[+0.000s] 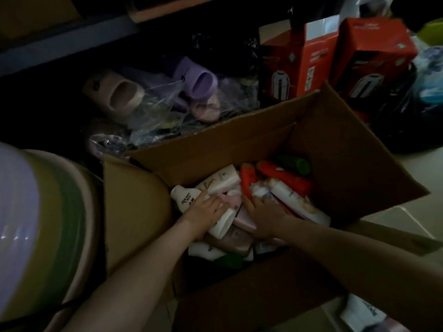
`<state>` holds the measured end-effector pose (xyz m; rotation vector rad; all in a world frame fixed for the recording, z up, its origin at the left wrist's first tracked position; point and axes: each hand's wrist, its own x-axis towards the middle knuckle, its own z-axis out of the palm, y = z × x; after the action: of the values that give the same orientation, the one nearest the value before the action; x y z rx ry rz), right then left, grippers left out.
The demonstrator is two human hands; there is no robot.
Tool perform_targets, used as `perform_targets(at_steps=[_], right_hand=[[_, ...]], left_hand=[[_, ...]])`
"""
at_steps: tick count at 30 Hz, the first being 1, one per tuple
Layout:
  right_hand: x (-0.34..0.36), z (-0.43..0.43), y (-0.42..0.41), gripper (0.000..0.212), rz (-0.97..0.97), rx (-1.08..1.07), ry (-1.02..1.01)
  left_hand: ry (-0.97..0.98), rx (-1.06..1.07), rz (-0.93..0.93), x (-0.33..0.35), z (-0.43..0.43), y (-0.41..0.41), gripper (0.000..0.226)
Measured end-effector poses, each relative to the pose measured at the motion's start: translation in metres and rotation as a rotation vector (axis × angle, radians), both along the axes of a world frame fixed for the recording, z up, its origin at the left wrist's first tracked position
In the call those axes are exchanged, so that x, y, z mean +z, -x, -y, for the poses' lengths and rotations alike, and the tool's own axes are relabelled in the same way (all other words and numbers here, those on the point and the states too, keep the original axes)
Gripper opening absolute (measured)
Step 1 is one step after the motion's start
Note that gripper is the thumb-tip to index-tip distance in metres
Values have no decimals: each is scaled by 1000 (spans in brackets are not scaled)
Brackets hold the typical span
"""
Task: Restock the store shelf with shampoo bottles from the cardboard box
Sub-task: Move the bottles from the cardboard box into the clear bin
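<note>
Shampoo bottles (230,180) of white, pink, orange and green plastic lie jumbled inside the open brown cardboard box (215,149). The left hand (206,212) seems to have its grip wrapped over a white plastic bottle (221,226). The right hand (266,216) reaches in just beside it, and in this dimness I cannot tell its grip. Red cartons (297,61) stand behind the box.

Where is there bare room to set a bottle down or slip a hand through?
Bare pale floor right of the cardboard box, between its flap and the black bag. Inside, bottles lie packed; behind it bagged slippers and red cartons crowd close; stacked basins sit at its left.
</note>
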<state>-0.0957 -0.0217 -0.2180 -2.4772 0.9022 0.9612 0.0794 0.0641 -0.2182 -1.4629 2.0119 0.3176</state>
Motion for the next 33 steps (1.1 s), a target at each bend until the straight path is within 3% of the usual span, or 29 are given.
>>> perform_targets(at_steps=[5, 7, 10, 15, 20, 23, 26, 30, 33], right_hand=[[-4, 6, -2, 116, 4, -87, -15], [-2, 3, 2, 113, 10, -148, -5], [18, 4, 13, 106, 44, -179, 89], [87, 35, 40, 74, 220, -277, 344], [186, 54, 119, 86, 513, -552, 629], [224, 47, 178, 74, 604, -739, 782], [228, 27, 243, 67, 684, -1021, 749], [182, -11, 319, 52, 775, -1352, 614], [128, -46, 348, 51, 754, -1540, 470]], left_hand=[[-20, -105, -21, -1, 15, -1, 85], [-43, -126, -47, 1, 18, 0, 90], [-23, 51, -205, 19, 25, 6, 98], [197, 224, -524, 97, 70, 64, 96], [502, 377, -798, 177, 100, 147, 89], [625, 314, -933, 216, 109, 208, 84], [619, 197, -943, 235, 109, 272, 83], [420, 67, -889, 213, 98, 349, 93], [318, -81, -646, 183, 88, 390, 93]])
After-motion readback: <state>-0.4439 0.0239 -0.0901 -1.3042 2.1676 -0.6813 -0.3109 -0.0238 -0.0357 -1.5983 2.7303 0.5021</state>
